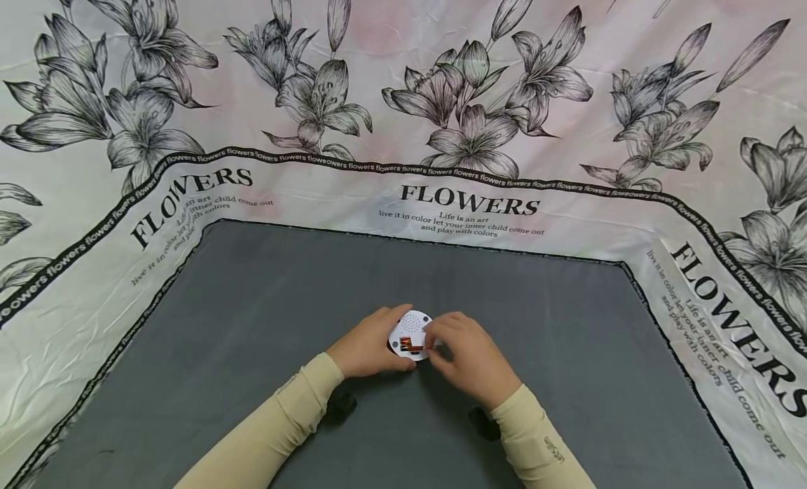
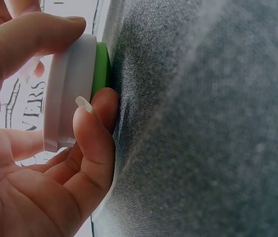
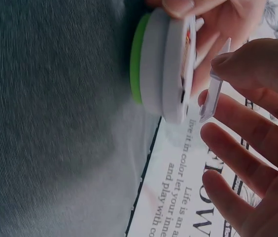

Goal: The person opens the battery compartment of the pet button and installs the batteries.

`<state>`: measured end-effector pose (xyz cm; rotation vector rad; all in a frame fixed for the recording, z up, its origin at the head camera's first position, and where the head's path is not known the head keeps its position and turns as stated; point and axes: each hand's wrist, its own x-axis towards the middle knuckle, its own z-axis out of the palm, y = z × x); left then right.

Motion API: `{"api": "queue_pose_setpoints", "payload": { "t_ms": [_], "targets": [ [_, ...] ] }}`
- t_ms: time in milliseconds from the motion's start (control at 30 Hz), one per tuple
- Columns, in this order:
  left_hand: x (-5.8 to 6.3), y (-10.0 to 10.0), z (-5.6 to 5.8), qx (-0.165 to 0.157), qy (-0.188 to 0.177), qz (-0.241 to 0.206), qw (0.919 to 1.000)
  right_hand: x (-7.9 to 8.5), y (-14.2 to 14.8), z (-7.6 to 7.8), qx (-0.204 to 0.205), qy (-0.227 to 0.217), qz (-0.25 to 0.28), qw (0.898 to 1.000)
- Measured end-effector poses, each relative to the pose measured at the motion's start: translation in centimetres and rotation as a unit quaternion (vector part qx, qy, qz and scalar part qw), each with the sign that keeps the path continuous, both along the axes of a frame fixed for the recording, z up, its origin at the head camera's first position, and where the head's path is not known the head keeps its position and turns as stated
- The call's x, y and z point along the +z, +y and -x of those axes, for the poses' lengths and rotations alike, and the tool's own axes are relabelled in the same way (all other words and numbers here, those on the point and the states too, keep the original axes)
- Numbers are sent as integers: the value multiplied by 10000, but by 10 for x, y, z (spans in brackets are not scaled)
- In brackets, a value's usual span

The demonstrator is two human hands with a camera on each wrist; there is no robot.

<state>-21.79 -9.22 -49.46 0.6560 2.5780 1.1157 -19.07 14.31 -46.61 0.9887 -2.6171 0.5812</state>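
A round white push-button device (image 1: 412, 322) is turned back side up over the grey cloth, its small speaker holes showing. Its battery compartment lies uncovered, with batteries (image 1: 408, 345) inside. The left hand (image 1: 368, 342) grips the device by its rim, thumb on one side and fingers curled round the other. In the left wrist view, the green button (image 2: 101, 66) faces down towards the cloth. Close by on the right, the right hand (image 1: 473, 356) pinches a thin white battery cover (image 3: 212, 96) between thumb and forefinger. Its other fingers are spread in the right wrist view.
Grey cloth (image 1: 284, 300) spreads beneath both hands. Around it runs a white border (image 1: 340, 198) printed with lettering and black lilies. Small dark objects sit under the left wrist (image 1: 340, 406) and the right wrist (image 1: 484, 424).
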Motion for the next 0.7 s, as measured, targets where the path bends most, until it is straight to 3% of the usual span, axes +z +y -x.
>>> {"api": "queue_pose_setpoints", "payload": {
  "t_ms": [400,700],
  "targets": [
    [-8,3,-2,-152,152,-99,9997,-18,-8,-6,11,532,-218,9983],
    [-3,1,2,-78,115,-106,9998,-16,-12,-3,51,614,-189,9979]
  ]
}}
